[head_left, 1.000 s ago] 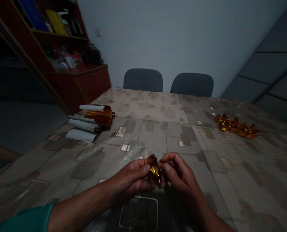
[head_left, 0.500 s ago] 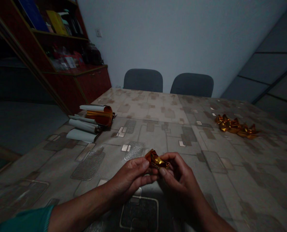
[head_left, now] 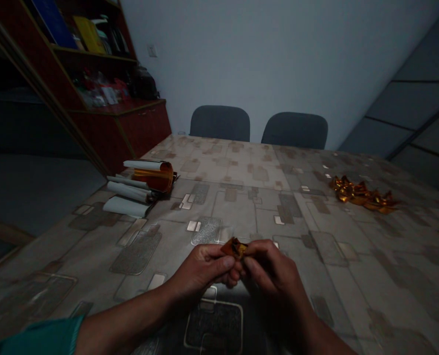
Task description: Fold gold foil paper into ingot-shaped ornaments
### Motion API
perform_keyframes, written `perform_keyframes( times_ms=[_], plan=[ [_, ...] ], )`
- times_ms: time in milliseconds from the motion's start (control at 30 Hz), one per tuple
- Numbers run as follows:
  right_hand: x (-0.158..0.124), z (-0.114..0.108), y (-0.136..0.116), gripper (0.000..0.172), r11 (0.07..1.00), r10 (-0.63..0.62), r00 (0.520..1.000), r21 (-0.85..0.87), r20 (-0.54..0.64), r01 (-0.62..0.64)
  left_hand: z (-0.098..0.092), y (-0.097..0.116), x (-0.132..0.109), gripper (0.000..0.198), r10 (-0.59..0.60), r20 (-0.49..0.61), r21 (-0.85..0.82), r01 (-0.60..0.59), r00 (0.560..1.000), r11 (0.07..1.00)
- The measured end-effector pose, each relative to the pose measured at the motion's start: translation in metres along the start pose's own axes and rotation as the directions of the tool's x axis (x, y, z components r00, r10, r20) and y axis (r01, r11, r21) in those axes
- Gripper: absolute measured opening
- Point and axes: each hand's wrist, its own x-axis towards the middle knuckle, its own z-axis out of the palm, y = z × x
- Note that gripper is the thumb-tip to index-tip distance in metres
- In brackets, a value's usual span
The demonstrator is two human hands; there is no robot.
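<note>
Over the worktop's (head_left: 256,212) near side, my left hand (head_left: 214,265) and right hand (head_left: 274,271) pinch a small gold piece (head_left: 231,247); my right fingers (head_left: 261,248) now cover more, so less shows.

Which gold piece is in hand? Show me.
The gold piece between the left hand and right hand; the other gold pieces lie bunched on the table, far right.

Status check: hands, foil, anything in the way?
Left hand, right hand: both pinching folded gold foil. Curled sheets lie left, foil cluster right, neither in the way.
</note>
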Motion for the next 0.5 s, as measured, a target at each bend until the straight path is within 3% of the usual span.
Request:
perform_keyframes(
  times_ms=[300, 433, 500],
  plan=[
    [0.004, -0.011, -0.003, 0.013, 0.98, -0.114, 0.993, -0.169, -0.011, 0.11, -0.006, 0.006, 0.002, 0.032, -0.002, -0.041, 0.144, 0.008, 0.999, 0.99],
    [0.007, -0.017, -0.002, 0.015, 0.948, -0.176, 0.98, -0.251, 0.098, 0.195, -0.007, 0.016, 0.002, 0.048, 0.077, -0.085, 0.198, -0.059, 0.993, 0.978],
    [0.007, -0.016, 0.0, 0.014, 0.932, -0.188, 0.969, -0.283, 0.158, 0.227, -0.004, 0.017, 0.001, 0.041, 0.053, -0.041, 0.194, -0.044, 0.998, 0.98]
  ],
)
